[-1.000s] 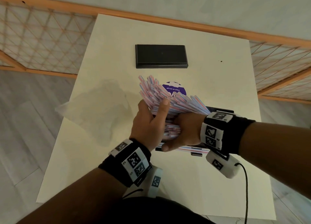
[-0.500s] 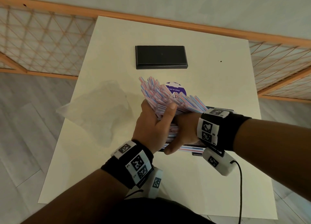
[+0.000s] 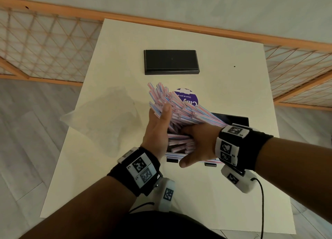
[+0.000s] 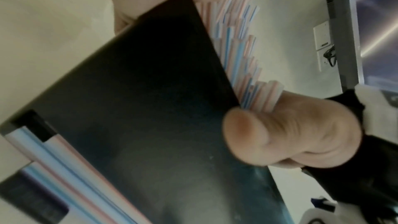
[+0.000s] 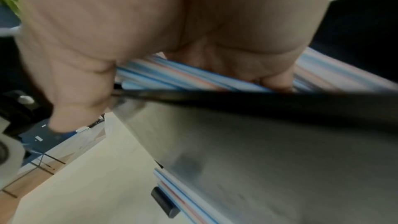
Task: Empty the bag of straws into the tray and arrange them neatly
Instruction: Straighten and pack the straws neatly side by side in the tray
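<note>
Both hands [image 3: 158,130] [image 3: 199,145] clasp the straws [image 3: 179,109] above the tray [image 3: 233,119].

A cream-white table [image 3: 206,193] carries everything. Beyond the hands lies a flat black box [image 3: 171,62]; nearer them, a purple round sticker [image 3: 188,97]. Left of the left hand rests a crumpled clear bag [image 3: 104,120]. Under the hands sits the black tray [image 3: 233,119].

Straws [image 3: 181,111] over tray [image 3: 233,119], seemingly; bag [image 3: 100,120] left
</note>
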`<control>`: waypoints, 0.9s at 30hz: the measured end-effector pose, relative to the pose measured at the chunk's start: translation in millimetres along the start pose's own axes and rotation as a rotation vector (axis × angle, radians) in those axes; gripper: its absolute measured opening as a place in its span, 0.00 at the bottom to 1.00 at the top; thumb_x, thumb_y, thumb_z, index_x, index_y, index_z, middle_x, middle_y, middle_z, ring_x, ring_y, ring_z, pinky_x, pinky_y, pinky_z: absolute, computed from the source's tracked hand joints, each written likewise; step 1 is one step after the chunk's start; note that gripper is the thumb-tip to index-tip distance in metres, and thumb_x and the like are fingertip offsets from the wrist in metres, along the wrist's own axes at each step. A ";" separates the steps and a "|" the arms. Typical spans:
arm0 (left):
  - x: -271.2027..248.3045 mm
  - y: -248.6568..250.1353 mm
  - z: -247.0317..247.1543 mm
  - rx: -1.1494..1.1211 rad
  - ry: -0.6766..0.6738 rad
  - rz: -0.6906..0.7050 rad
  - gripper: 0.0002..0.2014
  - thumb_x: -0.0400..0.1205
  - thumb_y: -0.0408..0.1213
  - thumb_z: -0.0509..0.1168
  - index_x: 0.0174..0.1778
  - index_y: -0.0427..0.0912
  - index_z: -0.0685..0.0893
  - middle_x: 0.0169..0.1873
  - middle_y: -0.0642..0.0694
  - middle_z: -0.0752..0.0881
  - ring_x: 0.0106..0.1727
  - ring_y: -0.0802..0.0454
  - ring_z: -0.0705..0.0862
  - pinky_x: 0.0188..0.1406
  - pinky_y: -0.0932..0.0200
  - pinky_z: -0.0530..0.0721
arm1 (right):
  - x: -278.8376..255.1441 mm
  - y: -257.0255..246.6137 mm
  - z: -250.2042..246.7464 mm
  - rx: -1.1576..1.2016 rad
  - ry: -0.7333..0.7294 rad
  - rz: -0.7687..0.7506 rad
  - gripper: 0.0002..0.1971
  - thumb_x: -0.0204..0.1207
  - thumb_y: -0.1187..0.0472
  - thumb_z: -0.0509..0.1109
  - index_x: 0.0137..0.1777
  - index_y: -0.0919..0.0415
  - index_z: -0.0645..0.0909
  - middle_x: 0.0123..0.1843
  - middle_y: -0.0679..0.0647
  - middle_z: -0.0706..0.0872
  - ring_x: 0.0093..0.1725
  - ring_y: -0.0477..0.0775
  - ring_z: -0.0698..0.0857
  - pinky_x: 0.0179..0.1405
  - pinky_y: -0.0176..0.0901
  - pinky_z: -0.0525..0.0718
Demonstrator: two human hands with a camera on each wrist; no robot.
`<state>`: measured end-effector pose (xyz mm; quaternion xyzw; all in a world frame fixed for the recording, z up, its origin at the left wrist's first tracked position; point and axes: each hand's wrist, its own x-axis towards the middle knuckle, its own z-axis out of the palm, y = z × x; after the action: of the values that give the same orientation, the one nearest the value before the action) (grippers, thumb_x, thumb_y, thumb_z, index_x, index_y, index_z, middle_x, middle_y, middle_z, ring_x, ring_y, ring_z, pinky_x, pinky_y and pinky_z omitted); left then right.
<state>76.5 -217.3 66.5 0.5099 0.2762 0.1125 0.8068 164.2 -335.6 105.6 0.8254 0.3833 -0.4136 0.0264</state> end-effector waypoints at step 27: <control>7.1 9.5 -6.2 0.217 0.204 0.194 0.40 0.75 0.69 0.62 0.71 0.39 0.74 0.56 0.48 0.90 0.52 0.55 0.88 0.59 0.49 0.87 | -5.2 15.4 -7.6 -0.065 -0.138 0.056 0.47 0.51 0.29 0.81 0.70 0.49 0.76 0.57 0.42 0.83 0.66 0.52 0.81 0.58 0.37 0.73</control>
<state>79.9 -204.9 70.6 0.6043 0.3167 0.2105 0.7002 177.4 -346.9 110.1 0.8041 0.3706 -0.4558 0.0911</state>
